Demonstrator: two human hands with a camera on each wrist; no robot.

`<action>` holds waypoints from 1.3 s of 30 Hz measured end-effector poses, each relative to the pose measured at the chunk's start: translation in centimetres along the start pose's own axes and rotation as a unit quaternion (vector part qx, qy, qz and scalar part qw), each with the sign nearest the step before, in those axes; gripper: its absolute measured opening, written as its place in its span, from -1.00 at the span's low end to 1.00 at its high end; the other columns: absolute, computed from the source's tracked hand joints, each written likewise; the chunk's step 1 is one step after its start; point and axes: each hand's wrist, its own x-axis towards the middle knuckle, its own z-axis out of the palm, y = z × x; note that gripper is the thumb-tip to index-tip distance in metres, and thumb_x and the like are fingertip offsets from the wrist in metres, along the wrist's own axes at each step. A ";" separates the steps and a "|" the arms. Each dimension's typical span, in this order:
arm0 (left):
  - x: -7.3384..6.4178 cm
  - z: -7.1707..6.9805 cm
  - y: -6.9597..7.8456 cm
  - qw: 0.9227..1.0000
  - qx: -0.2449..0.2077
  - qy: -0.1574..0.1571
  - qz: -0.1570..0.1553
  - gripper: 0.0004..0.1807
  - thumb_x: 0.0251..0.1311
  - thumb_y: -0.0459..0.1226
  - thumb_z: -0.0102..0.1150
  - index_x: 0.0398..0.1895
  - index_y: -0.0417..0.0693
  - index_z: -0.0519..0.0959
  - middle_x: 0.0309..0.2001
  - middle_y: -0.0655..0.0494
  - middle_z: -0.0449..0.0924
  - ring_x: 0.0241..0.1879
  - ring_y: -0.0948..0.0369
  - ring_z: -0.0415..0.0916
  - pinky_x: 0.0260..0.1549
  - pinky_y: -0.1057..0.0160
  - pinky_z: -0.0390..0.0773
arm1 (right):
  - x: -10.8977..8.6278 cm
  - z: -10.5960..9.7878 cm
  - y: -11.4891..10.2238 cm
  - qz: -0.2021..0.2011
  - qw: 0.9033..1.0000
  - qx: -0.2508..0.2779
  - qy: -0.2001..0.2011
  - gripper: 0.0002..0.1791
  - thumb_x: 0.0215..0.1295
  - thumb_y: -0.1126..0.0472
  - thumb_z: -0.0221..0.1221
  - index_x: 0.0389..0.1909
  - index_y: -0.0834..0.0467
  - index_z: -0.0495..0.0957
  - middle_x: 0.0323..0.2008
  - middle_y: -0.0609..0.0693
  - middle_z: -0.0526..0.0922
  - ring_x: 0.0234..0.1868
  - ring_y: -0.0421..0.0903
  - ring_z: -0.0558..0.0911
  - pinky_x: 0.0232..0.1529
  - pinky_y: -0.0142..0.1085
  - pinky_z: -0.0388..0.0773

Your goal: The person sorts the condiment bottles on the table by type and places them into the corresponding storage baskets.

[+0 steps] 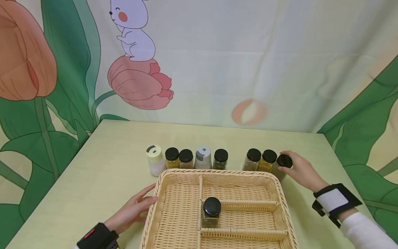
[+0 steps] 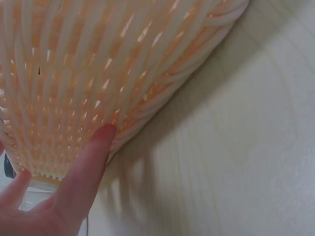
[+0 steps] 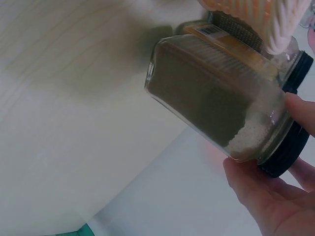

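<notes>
Right hand (image 1: 301,171): pinches end jar (image 3: 202,93) near its black lid (image 3: 286,150).
End jar: beside basket (image 1: 217,172), far right corner.
Left hand (image 1: 132,211): fingers extended, touching basket's left wall.
Basket: inner jar (image 1: 211,211), middle-right compartment.

The right arm carries a white sleeve (image 1: 368,231) and a wide black wrist strap (image 1: 349,192) with a pale rectangular panel (image 1: 332,200) and a small black module (image 1: 318,208). The left wrist carries a black cuff (image 1: 100,238) marked by a narrow red stripe (image 1: 89,234).
</notes>
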 end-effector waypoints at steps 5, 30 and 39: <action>-0.1 -0.1 0.0 1.000 0.002 -0.002 0.004 -0.29 0.19 -0.01 -0.05 0.31 0.01 -0.08 0.15 -0.38 0.20 -0.02 -0.12 0.35 -0.23 -0.21 0.48 | 0.1 -0.8 -0.6 -0.006 1.000 -0.002 0.000 -0.43 0.07 0.25 0.18 0.06 0.39 0.22 -0.04 0.45 0.39 -0.05 0.30 0.40 -0.16 0.17 0.44; 0.1 -0.2 -0.1 1.000 0.000 0.002 -0.005 -0.29 0.18 0.01 -0.04 0.31 0.05 -0.06 0.16 -0.38 0.20 -0.01 -0.12 0.36 -0.23 -0.20 0.49 | 0.2 -4.4 -3.7 -0.056 0.998 -0.040 -0.001 -0.46 0.07 0.28 0.17 0.05 0.38 0.23 -0.05 0.41 0.42 -0.05 0.27 0.41 -0.15 0.17 0.44; 0.1 -0.1 0.0 1.000 0.000 0.009 -0.011 -0.29 0.17 0.02 -0.03 0.31 0.06 -0.05 0.18 -0.38 0.17 0.00 -0.14 0.34 -0.23 -0.22 0.48 | 0.1 -5.2 -4.9 -0.075 0.996 -0.057 -0.012 -0.48 0.06 0.27 0.19 0.02 0.36 0.26 -0.06 0.38 0.44 -0.06 0.24 0.43 -0.16 0.14 0.45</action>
